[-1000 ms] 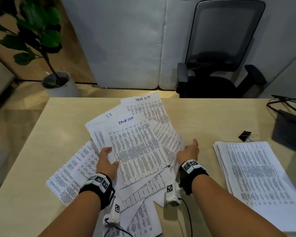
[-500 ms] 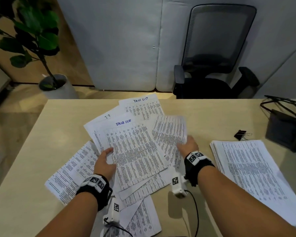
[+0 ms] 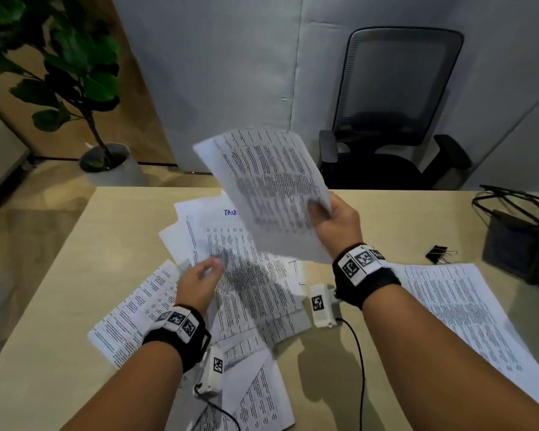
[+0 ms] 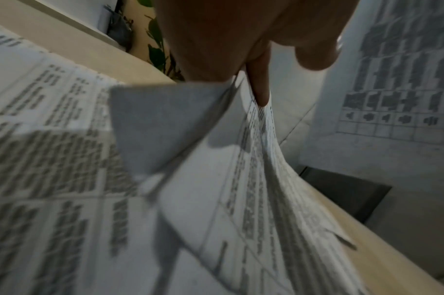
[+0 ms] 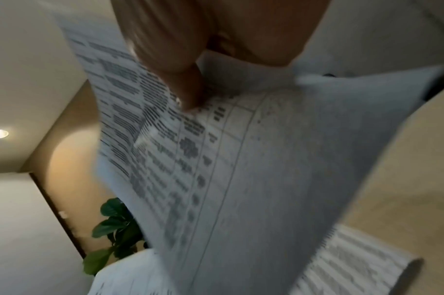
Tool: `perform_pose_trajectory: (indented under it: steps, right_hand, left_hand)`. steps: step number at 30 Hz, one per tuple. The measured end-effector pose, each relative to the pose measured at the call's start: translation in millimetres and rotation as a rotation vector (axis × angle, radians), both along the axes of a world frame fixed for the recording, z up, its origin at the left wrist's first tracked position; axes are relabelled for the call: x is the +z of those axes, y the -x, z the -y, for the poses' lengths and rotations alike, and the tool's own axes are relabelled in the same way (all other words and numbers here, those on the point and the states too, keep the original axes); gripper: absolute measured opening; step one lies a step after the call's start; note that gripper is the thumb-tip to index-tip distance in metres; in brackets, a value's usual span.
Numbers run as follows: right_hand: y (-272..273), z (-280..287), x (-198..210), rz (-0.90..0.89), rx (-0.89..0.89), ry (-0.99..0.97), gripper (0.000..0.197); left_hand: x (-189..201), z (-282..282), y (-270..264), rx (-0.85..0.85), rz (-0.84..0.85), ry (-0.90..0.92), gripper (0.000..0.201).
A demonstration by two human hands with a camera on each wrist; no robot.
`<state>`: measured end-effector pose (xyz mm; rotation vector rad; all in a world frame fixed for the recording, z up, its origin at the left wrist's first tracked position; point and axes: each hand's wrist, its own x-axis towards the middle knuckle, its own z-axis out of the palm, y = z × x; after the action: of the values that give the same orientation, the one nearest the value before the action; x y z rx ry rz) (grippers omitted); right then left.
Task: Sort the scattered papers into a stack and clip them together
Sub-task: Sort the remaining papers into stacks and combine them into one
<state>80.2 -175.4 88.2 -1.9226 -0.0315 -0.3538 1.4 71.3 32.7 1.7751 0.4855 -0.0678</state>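
The raised sheets (image 3: 271,194) are motion-blurred, their count unreadable, and they hide the far scattered papers (image 3: 249,287) at frame centre. The right hand (image 3: 336,225) has them in a pinching grip, thumb on the print, above the counter (image 3: 75,306). The left hand (image 3: 199,284) pinches a lifted sheet edge at the scatter's left side. The neat stack (image 3: 461,312) runs off the lower right; a binder clip (image 3: 437,254) lies just beyond it. Bare counter shows at the left edge.

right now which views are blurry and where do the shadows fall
Head view: the lifted sheet and left hand are motion-smeared, and the sheet shadows the scattered papers. Left wrist view: print blurred throughout. Right wrist view: text streaked, thumb soft.
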Motion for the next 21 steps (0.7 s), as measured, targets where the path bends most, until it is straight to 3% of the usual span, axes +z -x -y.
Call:
perform_pose_trajectory:
  steps: [2, 4, 6, 7, 9, 12, 14, 17, 21]
  right_hand:
    - [2, -4, -4, -0.154, 0.024, -0.005, 0.012]
    - [9, -3, -10, -0.299, 0.050, -0.042, 0.010]
    - [17, -1, -15, -0.401, 0.081, -0.077, 0.008]
    - [21, 2, -18, -0.438, 0.087, -0.054, 0.009]
    - [22, 9, -23, -0.478, 0.075, -0.002, 0.036]
    - [22, 21, -23, -0.556, 0.068, -0.274, 0.079]
    - [24, 26, -13, -0.521, 0.133, -0.403, 0.065]
    - [25, 26, 7, -0.322, 0.155, -0.417, 0.039]
    - [25, 26, 33, -0.108, 0.112, -0.371, 0.039]
  left_hand:
    - [15, 7, -7, 0.024, 0.037, 0.022, 0.025]
    - [28, 15, -11, 0.020, 0.056, 0.036, 0.045]
    - [41, 24, -13, 0.026, 0.095, 0.134, 0.040]
    - [48, 27, -13, 0.022, 0.110, 0.169, 0.047]
    - [55, 29, -16, 0.008, 0.134, 0.181, 0.057]
    - [59, 24, -19, -0.103, 0.199, 0.132, 0.064]
    - [67, 29, -17, -0.128, 0.280, 0.093, 0.070]
    - [82, 41, -17, -0.142, 0.421, 0.006, 0.100]
    - [92, 56, -25, -0.063, 0.538, 0.088, 0.100]
